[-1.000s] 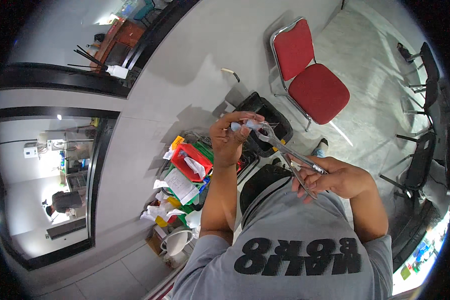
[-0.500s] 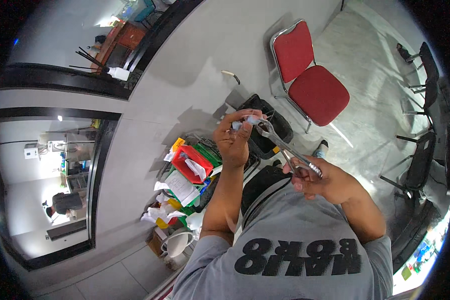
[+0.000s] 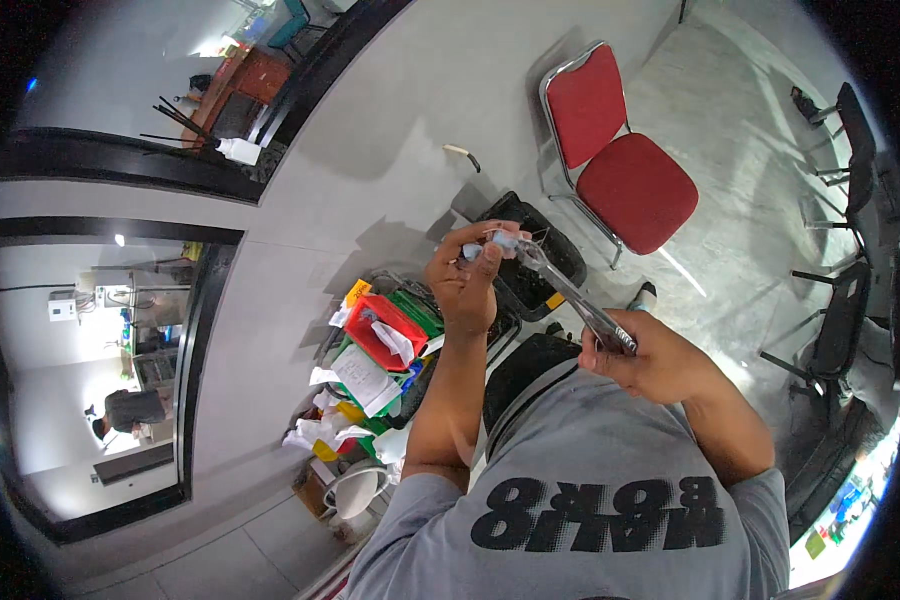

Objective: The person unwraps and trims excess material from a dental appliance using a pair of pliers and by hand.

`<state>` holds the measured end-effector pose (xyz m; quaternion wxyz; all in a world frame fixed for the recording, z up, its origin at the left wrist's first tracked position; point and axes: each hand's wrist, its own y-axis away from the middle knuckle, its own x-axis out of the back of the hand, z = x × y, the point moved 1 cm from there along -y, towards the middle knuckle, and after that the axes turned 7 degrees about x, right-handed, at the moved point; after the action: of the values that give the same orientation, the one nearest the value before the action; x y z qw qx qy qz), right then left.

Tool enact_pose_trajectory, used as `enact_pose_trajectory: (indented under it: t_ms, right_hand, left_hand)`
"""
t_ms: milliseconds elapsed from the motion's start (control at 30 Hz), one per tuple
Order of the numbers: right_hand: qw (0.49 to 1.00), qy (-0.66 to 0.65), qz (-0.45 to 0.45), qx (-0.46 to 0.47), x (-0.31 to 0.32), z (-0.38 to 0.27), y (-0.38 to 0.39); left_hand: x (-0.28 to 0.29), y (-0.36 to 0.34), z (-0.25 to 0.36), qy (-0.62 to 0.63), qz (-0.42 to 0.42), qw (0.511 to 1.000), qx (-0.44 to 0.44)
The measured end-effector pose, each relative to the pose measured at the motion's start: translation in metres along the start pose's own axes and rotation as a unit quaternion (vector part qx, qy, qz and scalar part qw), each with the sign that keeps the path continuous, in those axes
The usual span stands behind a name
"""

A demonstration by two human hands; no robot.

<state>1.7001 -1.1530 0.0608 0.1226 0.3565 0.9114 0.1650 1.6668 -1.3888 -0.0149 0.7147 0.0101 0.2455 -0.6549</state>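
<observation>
Long axis of the metal pliers (image 3: 570, 292) runs on a slant from near right to far left, directly between the two hands. Handles lie at the near-right end, inside the right hand (image 3: 638, 352); its fingers are closed round them, thumb along the near side. Handles appear drawn close together, almost one bar in this view.

Head of the tool is at the far-left end, right up against the pale blue translucent piece (image 3: 506, 241). The piece sits in the left hand (image 3: 462, 285), pinched between thumb and fingertips, so it lies left of the pliers' head and far left of the right fingers. Left hand is the nearer one to both piece and tool head; right hand is set back along the shaft. Contact or bite of the jaws on the piece: cannot tell, too small and bright here.

Surroundings: black bin (image 3: 520, 300) below and beyond the hands, partly covered by them. Red-cushioned chair (image 3: 637, 193) farther off, to the right. Red plastic tray (image 3: 361, 340) with crumpled paper to the left, well apart from the tool.
</observation>
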Motion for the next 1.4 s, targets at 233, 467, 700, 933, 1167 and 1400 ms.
enact_pose_trajectory:
  t_ms: [233,467,700,933,1167,1400]
  right_hand:
    - [0.990,0.090,0.058,0.096,0.002,0.011,-0.006]
    - [0.972,0.180,0.097,0.118,0.010,0.019,-0.011]
    - [0.987,0.132,0.044,0.076,0.013,0.020,-0.010]
    - [0.991,0.096,-0.006,0.088,0.014,0.018,-0.014]
    - [0.986,0.133,0.002,0.101,0.014,0.008,-0.011]
    - [0.994,0.100,-0.021,0.033,0.016,-0.004,-0.010]
  left_hand:
    - [-0.003,0.002,-0.001,0.083,0.052,0.987,0.126]
    - [-0.003,0.000,-0.006,0.081,0.048,0.978,0.187]
    - [0.008,-0.002,-0.004,-0.026,0.115,0.971,0.206]
    - [-0.003,-0.001,0.011,-0.148,0.019,0.981,0.120]
    - [-0.004,0.000,0.029,-0.374,-0.055,0.918,0.121]
    - [0.002,-0.004,0.023,-0.502,-0.099,0.859,-0.032]
